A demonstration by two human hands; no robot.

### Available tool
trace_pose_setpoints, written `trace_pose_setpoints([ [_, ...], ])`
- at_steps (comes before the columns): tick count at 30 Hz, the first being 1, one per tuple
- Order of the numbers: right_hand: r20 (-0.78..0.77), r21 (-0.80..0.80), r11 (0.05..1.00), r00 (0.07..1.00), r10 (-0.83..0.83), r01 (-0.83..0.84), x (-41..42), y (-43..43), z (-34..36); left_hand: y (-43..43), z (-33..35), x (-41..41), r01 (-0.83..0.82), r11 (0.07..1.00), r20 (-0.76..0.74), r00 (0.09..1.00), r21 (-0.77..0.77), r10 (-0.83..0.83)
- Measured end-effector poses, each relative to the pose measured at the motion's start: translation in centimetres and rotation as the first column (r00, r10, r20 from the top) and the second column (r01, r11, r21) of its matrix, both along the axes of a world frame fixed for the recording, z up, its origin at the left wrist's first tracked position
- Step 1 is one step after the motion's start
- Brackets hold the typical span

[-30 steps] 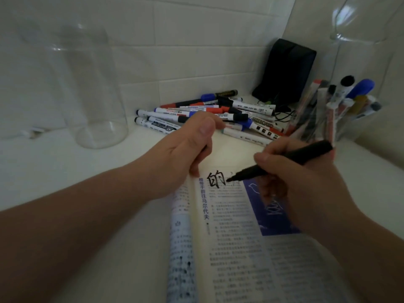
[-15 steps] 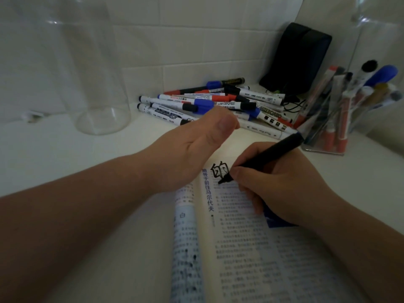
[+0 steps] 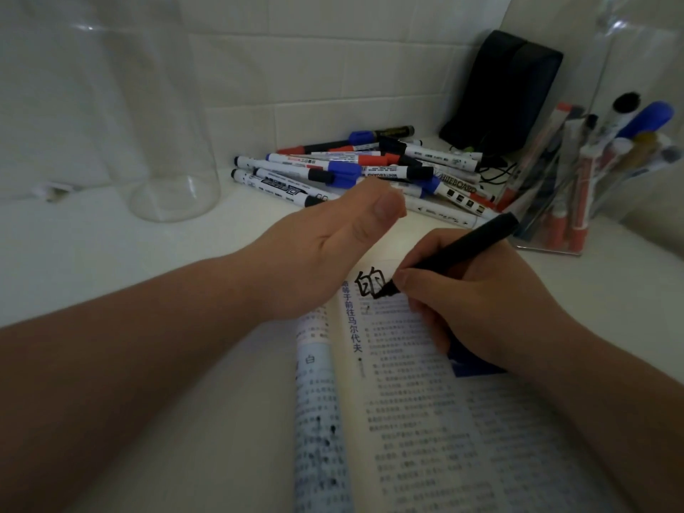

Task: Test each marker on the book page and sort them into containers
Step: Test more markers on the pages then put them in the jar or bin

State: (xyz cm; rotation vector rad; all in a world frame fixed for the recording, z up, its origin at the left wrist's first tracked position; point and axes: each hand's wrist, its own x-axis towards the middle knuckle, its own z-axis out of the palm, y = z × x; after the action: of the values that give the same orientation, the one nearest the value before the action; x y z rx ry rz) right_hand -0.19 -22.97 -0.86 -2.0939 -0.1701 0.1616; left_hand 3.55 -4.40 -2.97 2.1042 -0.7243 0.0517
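An open book [image 3: 425, 420] of printed text lies in front of me on the white counter. My right hand [image 3: 477, 301] grips an uncapped black marker [image 3: 470, 246], whose tip touches the top of the right page beside a bold black handwritten character [image 3: 370, 283]. My left hand [image 3: 325, 249] rests on the book's upper left corner with its thumb stretched forward. Its fingers are tucked out of sight under the palm. Behind the book lies a pile of capped whiteboard markers [image 3: 355, 168] with black, blue and red caps.
An empty tall clear glass jar [image 3: 163, 142] stands at the back left. At the right, a clear container [image 3: 577, 187] holds several markers upright. A black pouch [image 3: 499, 94] leans in the tiled wall corner, with a cable below it.
My right hand has brought the marker tip down from beside the character onto the page at its lower right. The view has shifted slightly; my left hand stays on the book corner.
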Motion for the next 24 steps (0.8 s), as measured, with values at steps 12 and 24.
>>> trace_pose_setpoints([
  [12,-0.064,-0.03,0.993,0.992,0.111,-0.113,-0.37,0.42,0.06,-0.12,-0.04,-0.26,-0.015,1.0,0.012,1.0,0.014,0.015],
  [24,0.051,-0.161,0.985,0.996,0.067,-0.058,0.09,0.06,-0.11,-0.21,0.03,-0.37,-0.003,1.0,0.003,1.0,0.017,0.003],
])
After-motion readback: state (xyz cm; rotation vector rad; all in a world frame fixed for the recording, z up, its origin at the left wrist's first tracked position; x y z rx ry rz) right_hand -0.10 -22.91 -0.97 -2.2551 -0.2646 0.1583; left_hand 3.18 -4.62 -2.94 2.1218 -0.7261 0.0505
